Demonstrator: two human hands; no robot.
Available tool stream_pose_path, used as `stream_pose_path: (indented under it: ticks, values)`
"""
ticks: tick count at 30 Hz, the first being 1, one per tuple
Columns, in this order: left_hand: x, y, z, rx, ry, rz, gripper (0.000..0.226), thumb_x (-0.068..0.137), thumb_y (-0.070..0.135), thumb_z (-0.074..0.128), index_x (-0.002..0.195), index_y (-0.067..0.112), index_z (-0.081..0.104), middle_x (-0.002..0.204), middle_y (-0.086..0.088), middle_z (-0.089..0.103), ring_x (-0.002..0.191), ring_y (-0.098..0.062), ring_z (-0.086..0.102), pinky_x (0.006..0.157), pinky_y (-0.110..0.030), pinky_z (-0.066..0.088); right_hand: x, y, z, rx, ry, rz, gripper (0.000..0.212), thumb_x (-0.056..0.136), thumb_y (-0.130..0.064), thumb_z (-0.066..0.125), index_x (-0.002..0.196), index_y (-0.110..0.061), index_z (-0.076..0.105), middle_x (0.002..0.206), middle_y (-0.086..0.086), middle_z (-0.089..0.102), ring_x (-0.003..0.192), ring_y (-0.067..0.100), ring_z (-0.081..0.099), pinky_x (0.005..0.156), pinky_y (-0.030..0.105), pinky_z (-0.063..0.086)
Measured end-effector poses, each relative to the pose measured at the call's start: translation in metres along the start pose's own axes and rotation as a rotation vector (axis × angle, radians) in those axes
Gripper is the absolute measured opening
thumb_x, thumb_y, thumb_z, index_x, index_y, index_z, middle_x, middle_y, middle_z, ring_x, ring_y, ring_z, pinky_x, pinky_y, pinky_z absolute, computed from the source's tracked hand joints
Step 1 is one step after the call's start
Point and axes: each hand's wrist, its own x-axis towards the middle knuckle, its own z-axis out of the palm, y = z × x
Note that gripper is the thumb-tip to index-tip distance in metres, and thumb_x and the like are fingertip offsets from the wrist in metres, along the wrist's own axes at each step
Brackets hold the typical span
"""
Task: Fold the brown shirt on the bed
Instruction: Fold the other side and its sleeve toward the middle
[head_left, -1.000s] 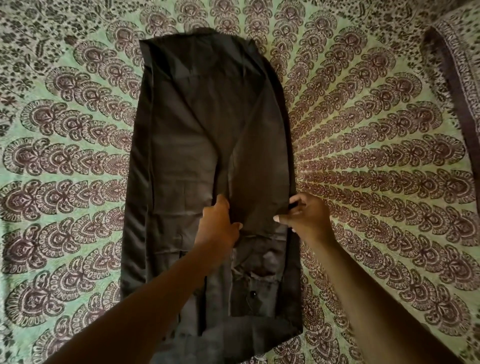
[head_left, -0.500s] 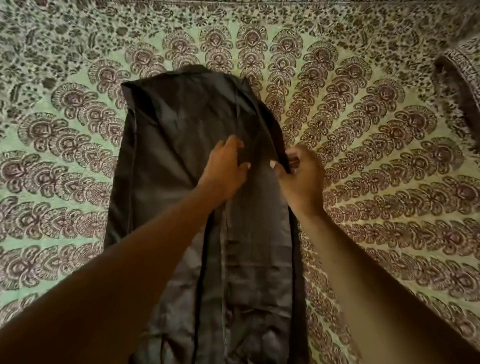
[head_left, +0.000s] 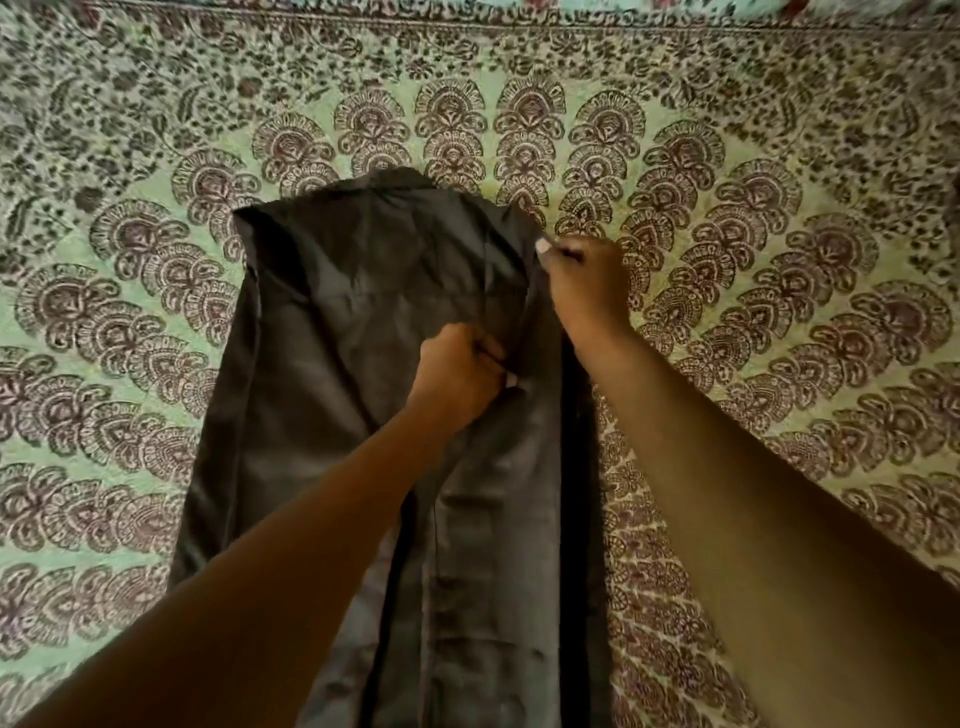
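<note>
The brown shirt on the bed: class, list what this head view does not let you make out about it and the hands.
- Brown shirt: its near end is cut off by the bottom edge and covered by both forearms.
- Left hand: its curled fingers face away, so its exact hold on the cloth is hidden.
- Right hand: its fingertips are tucked against the shirt's right edge, behind the knuckles.
- Bedsheet: its sides run out of frame.

Brown shirt (head_left: 322, 395) folded into a long strip on the bed (head_left: 156, 291).

Dark, slightly shiny cloth lying flat, running lengthwise away from the person. The right side panel is folded inward over the middle; both grips sit along that folded panel, one at its far corner.
</note>
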Motion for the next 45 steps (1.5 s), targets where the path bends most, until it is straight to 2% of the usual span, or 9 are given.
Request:
stream_pose_path:
  ticks: [4, 9, 11, 16, 21, 30, 33, 36, 45]
  values:
    - [0.001, -0.004, 0.000, -0.043, -0.028, -0.013, 0.022, 0.076, 0.006, 0.087, 0.088, 0.015, 0.070, 0.072, 0.004, 0.072, 0.060, 0.007, 0.064, 0.060, -0.004, 0.048, 0.022, 0.006, -0.012, 0.401, 0.097, 0.527, 0.031, 0.100, -0.019, 0.056, 0.071, -0.009, 0.055, 0.087, 0.016, 0.064, 0.075, 0.022, 0.056, 0.066, 0.035, 0.040]
    - [0.002, -0.003, 0.000, -0.056, -0.045, -0.017, 0.025, 0.076, 0.009, 0.089, 0.083, 0.020, 0.067, 0.072, 0.004, 0.072, 0.057, 0.006, 0.065, 0.051, -0.003, 0.045, 0.024, 0.000, -0.018, 0.227, -0.062, 0.188, 0.072, 0.085, -0.065, 0.069, 0.080, 0.007, 0.065, 0.072, 0.012, 0.058, 0.061, 0.020, 0.051, 0.058, 0.033, 0.038]
    - [0.002, -0.003, -0.001, -0.057, -0.050, -0.014, 0.025, 0.076, 0.008, 0.088, 0.083, 0.020, 0.067, 0.071, 0.004, 0.072, 0.057, 0.005, 0.065, 0.052, -0.005, 0.047, 0.027, 0.000, -0.016, 0.081, -0.149, 0.074, 0.061, 0.076, -0.050, 0.084, 0.080, 0.008, 0.066, 0.078, 0.023, 0.070, 0.061, 0.024, 0.062, 0.057, 0.035, 0.047]
    - [0.001, -0.003, -0.003, -0.021, -0.099, 0.001, 0.027, 0.076, 0.006, 0.088, 0.089, 0.018, 0.066, 0.076, 0.000, 0.072, 0.072, -0.005, 0.068, 0.078, -0.023, 0.058, 0.040, 0.003, -0.003, 0.231, -0.172, 0.106, 0.038, 0.085, -0.021, 0.082, 0.112, 0.003, 0.072, 0.127, 0.014, 0.071, 0.111, 0.021, 0.069, 0.098, 0.034, 0.055]
    - [0.000, 0.000, -0.008, 0.068, -0.173, 0.001, 0.026, 0.081, 0.010, 0.084, 0.101, 0.015, 0.068, 0.090, -0.005, 0.073, 0.079, -0.009, 0.068, 0.072, -0.016, 0.053, 0.035, 0.007, 0.008, 0.142, -0.207, 0.121, 0.020, 0.081, -0.010, 0.084, 0.098, -0.011, 0.073, 0.119, 0.013, 0.072, 0.107, 0.022, 0.069, 0.090, 0.034, 0.059]
    - [-0.001, -0.004, -0.007, 0.228, -0.115, -0.018, 0.018, 0.082, 0.011, 0.079, 0.080, 0.019, 0.063, 0.086, 0.001, 0.065, 0.080, -0.015, 0.065, 0.057, -0.016, 0.043, 0.036, 0.010, 0.017, -0.123, -0.051, 0.030, 0.026, 0.082, -0.019, 0.085, 0.087, -0.007, 0.062, 0.088, 0.005, 0.066, 0.085, 0.019, 0.065, 0.073, 0.024, 0.046]
    - [-0.004, -0.003, -0.006, 0.292, -0.064, -0.016, 0.012, 0.081, 0.016, 0.073, 0.088, 0.015, 0.063, 0.095, -0.003, 0.064, 0.080, -0.018, 0.062, 0.064, -0.028, 0.052, 0.033, 0.015, 0.021, -0.104, 0.000, 0.013, 0.024, 0.082, -0.021, 0.085, 0.090, -0.009, 0.066, 0.080, 0.000, 0.068, 0.079, 0.019, 0.069, 0.071, 0.029, 0.055]
    - [-0.013, 0.002, -0.006, 0.360, -0.030, 0.021, 0.010, 0.080, 0.017, 0.067, 0.087, 0.015, 0.060, 0.095, -0.004, 0.060, 0.085, -0.025, 0.061, 0.077, -0.043, 0.057, 0.031, 0.016, 0.022, -0.068, 0.043, 0.055, 0.025, 0.078, -0.023, 0.088, 0.088, -0.010, 0.069, 0.080, 0.000, 0.071, 0.078, 0.017, 0.072, 0.072, 0.032, 0.060]
    - [-0.004, -0.006, -0.005, 0.141, 0.019, -0.087, 0.032, 0.079, 0.038, 0.085, 0.088, 0.015, 0.065, 0.092, -0.004, 0.068, 0.083, -0.020, 0.068, 0.080, -0.042, 0.062, 0.024, 0.016, 0.013, -0.089, -0.083, -0.063, 0.021, 0.094, -0.017, 0.072, 0.112, -0.005, 0.070, 0.106, 0.009, 0.073, 0.090, 0.013, 0.065, 0.076, 0.023, 0.049]
